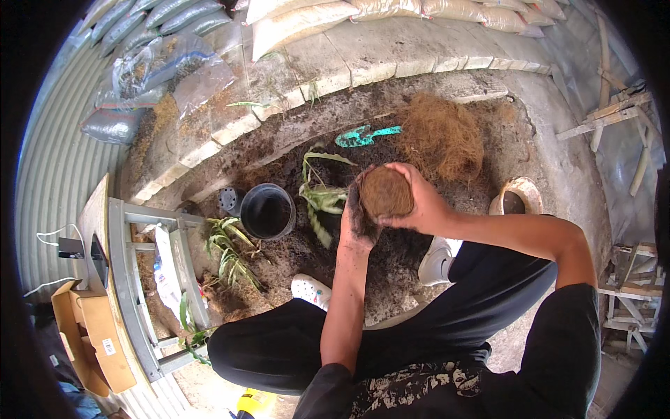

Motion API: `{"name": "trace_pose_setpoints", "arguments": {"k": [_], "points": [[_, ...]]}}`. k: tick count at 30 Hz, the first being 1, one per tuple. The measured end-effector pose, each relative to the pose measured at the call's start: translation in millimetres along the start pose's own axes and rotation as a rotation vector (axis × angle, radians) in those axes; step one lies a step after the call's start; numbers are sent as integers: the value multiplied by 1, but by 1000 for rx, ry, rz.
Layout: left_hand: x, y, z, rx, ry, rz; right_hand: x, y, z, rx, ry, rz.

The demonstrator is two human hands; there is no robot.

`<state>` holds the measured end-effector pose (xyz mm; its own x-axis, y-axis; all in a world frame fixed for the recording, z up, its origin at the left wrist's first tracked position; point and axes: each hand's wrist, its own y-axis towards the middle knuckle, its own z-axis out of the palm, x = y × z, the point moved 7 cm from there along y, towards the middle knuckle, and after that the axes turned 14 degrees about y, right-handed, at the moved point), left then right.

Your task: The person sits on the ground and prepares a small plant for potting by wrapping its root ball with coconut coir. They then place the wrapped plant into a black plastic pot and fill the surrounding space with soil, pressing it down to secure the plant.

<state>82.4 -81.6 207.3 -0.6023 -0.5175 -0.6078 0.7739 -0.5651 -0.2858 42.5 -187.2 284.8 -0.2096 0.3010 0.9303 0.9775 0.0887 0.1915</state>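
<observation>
In front of my knees, both hands hold a round ball covered in brown fibre (387, 193). My left hand (361, 217), dark with soil, cups its left side. My right hand (421, 201) curves around the right side and top. Long green leaves of a plant (322, 196) spread just left of the ball; whether they join it is hidden behind my left hand. Beyond my hands, a turquoise hand trowel (364, 136) lies on the soil beside a loose heap of brown coconut fibre (442, 137). Dark soil (395, 262) covers the ground below.
A black plastic pot (268, 211) and a smaller pot (229, 200) stand left, near another leafy plant (230, 251). A whitish container (529, 194) is at right. A metal-framed table (118, 246) bears a cardboard box (107, 340). Filled sacks (298, 23) line the back ledge.
</observation>
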Motion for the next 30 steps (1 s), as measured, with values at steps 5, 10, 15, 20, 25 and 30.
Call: {"name": "trace_pose_setpoints", "arguments": {"k": [5,10,15,20,25,30], "points": [[7,2,-21,-20,-110,-3,22,-8,9,179,-426,-219],[-15,-3,-2,-118,49,71,-63,-4,-12,-24,733,490],[-23,4,-5,-66,237,296,-58,-15,21,96,1355,867],[-12,0,6,-71,151,47,-17,6,-6,74,181,94],[-9,-3,1,-115,101,27,24,-2,3,114,-172,-134],[-16,-8,-5,-170,-40,56,-21,3,-9,-260,714,319]]}}
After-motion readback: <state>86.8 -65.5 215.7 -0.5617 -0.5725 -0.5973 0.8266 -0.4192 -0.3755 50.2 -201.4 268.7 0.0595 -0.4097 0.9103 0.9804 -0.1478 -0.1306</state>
